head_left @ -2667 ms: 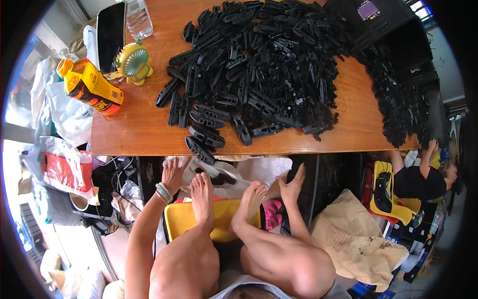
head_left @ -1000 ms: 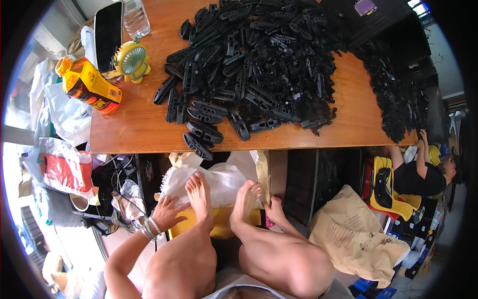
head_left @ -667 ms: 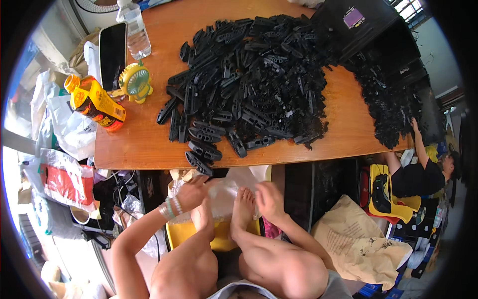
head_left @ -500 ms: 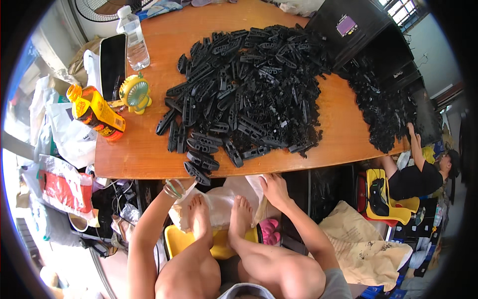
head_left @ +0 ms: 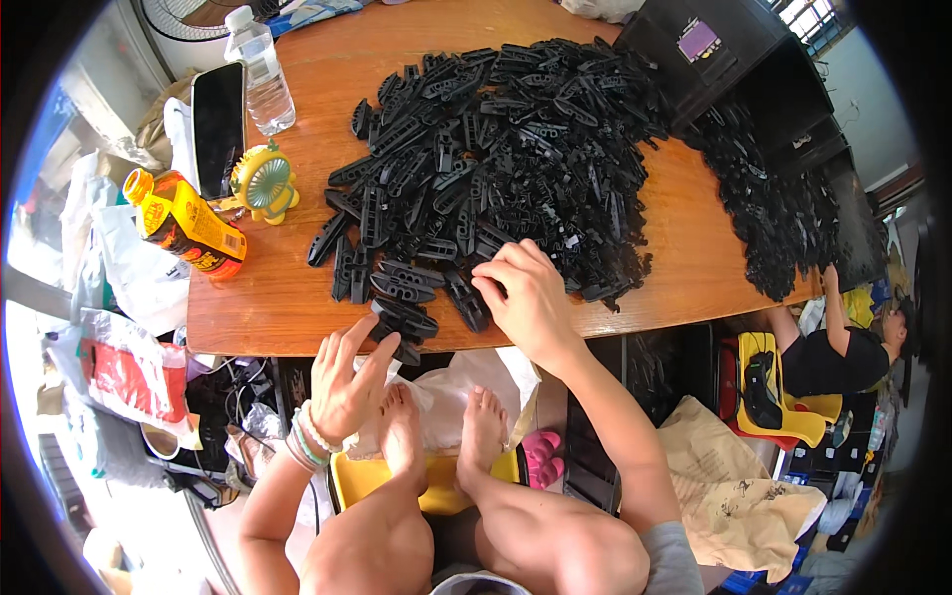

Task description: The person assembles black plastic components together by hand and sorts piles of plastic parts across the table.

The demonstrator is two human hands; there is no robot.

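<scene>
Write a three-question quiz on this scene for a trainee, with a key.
1. Fill in the gap: the bracelets are on the wrist of the ____ hand.
2. True or false: the right hand is gripping the clear bottle.
3. What stands on the table between the yellow-and-black bottle and the pile of black parts?

Key:
1. Left; the left hand is at the table's near edge.
2. False; the right hand is at the near side of the pile.
3. A small yellow-and-green fan.
</scene>
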